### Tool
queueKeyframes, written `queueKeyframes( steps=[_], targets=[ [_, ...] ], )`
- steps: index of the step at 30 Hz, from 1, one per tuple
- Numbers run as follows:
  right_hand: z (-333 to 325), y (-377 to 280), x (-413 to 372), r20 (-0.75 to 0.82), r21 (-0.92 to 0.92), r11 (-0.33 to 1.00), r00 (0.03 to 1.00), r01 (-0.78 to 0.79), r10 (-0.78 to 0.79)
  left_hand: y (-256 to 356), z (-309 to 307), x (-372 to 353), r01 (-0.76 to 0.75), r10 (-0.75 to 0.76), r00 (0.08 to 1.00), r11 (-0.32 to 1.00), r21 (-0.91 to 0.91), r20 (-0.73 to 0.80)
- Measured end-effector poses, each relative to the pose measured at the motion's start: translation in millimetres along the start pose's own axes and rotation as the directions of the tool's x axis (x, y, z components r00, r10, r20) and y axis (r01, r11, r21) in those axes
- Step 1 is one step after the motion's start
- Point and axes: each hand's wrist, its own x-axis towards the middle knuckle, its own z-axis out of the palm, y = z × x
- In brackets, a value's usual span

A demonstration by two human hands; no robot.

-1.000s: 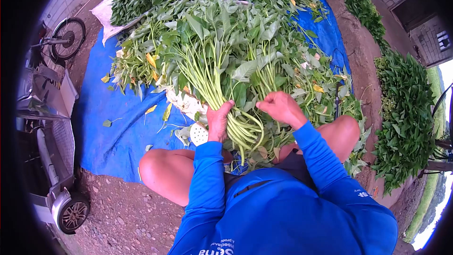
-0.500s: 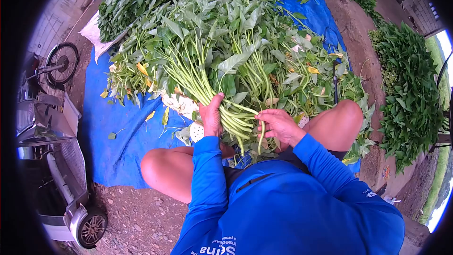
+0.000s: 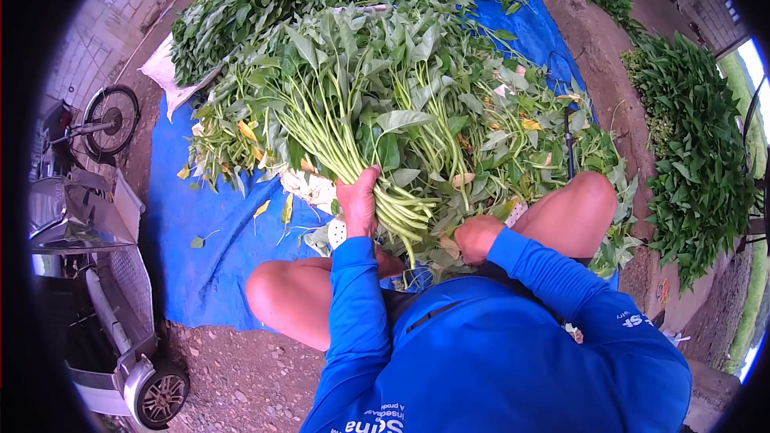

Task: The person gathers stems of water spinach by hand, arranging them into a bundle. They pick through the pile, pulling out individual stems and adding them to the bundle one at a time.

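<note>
My left hand is wrapped round a thick bundle of water spinach, leaves pointing away from me and cut stem ends toward my lap. One longer stem hangs below the other ends. Low in front of my right knee is my right hand, back side up, with its fingers hidden beneath it. A dry brownish leaf lies beside its fingertips. Beyond both hands spreads a heap of loose water spinach, mixed with yellowed leaves.
A blue tarp lies under the greens. Larger piles of water spinach stand at the back, with another leafy pile on the right. At left are a vehicle wheel and a silver vehicle part.
My right hand has let go of the stem it pinched beside the bundle and moved down and slightly right. That stem no longer shows there. My left hand still grips the bundle.
</note>
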Motion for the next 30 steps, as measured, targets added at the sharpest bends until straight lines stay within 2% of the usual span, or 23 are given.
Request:
queueKeyframes(
  steps=[1,2,3,4,5,6,8,10,11,14,18,19,20,22,24,25,28,30],
  targets=[
    [-32.0,-9.9,-24.0,-0.044,-0.056,0.996,0.997,-0.070,0.068,1.6,1.6,-1.4,-0.016,0.017,1.000,1.000,0.017,-0.012],
    [-56.5,-16.5,-31.0,-0.105,0.262,0.963,0.994,0.064,-0.037,-1.6,-0.5,-1.2,0.000,0.000,0.999,1.000,-0.002,-0.041],
    [-72.1,-24.5,-32.6,-0.192,0.560,0.805,0.976,0.196,-0.104,-4.4,-5.2,-4.9,0.020,-0.020,0.999,1.000,0.014,-0.025],
    [-82.6,-35.6,-27.4,-0.446,0.598,0.716,0.892,0.359,-0.075,-4.5,-3.1,-3.1,0.027,-0.027,1.000,0.999,0.021,0.003],
    [-87.2,-44.5,-8.7,-0.691,0.473,0.738,0.722,0.481,-0.027,-5.3,0.5,-1.4,0.030,-0.029,0.999,0.999,-0.032,0.031],
    [-86.9,-44.7,21.4,-0.877,0.228,0.835,0.478,0.500,-0.047,-8.2,0.8,-3.9,0.040,-0.035,0.998,0.996,-0.081,0.060],
    [-84.0,-40.2,60.9,-0.849,0.291,0.828,0.529,0.480,-0.008,-13.8,-0.1,-1.5,0.118,-0.106,0.992,0.974,-0.194,0.073],
    [-79.0,-44.3,72.5,-0.777,0.393,0.832,0.626,0.392,0.072,-22.3,-9.4,6.3,0.166,-0.157,0.986,0.963,-0.212,0.059],
    [-72.3,-45.2,76.0,-0.725,0.445,0.831,0.680,0.334,0.114,-30.3,-17.7,9.5,0.141,-0.129,0.989,0.972,-0.190,0.076],
    [-60.0,-43.4,80.0,-0.680,0.561,0.713,0.725,0.421,0.107,-29.2,-19.9,7.8,0.150,-0.138,0.988,0.967,-0.207,0.072],
    [-51.7,-41.4,100.0,-0.552,0.760,0.513,0.812,0.398,0.188,-30.2,-20.8,7.6,0.209,-0.186,0.976,0.949,-0.236,0.118],
    [-49.8,-44.2,100.7,-0.540,0.762,0.533,0.815,0.367,0.210,-28.1,-18.8,4.9,0.182,-0.169,0.982,0.966,-0.183,0.085],
    [-47.2,-44.8,100.7,-0.584,0.711,0.576,0.796,0.404,0.161,-26.9,-17.9,5.4,0.170,-0.159,0.983,0.977,-0.127,0.090],
    [-60.0,-34.5,90.3,-0.622,0.505,0.774,0.783,0.382,0.019,-26.9,-23.5,6.2,0.147,-0.145,0.985,0.989,-0.009,0.094],
    [-85.3,-39.8,85.9,-0.702,0.569,0.741,0.680,0.357,0.212,-19.4,-11.7,-1.6,0.158,-0.154,0.986,0.985,-0.064,0.058],
    [-103.4,-47.7,82.0,-0.720,0.624,0.678,0.623,0.388,0.306,-18.4,-8.9,-3.8,0.132,-0.127,0.990,0.988,-0.079,0.058],
    [-129.9,-57.0,114.4,-0.652,0.697,0.635,0.664,0.333,0.367,-16.3,-4.0,-7.1,0.113,-0.107,0.992,0.990,-0.087,0.072],
    [-125.8,-53.4,138.7,-0.680,0.706,0.524,0.661,0.476,0.316,-16.0,-5.1,-1.0,0.105,-0.098,0.992,0.992,-0.077,0.082]
  ],
)
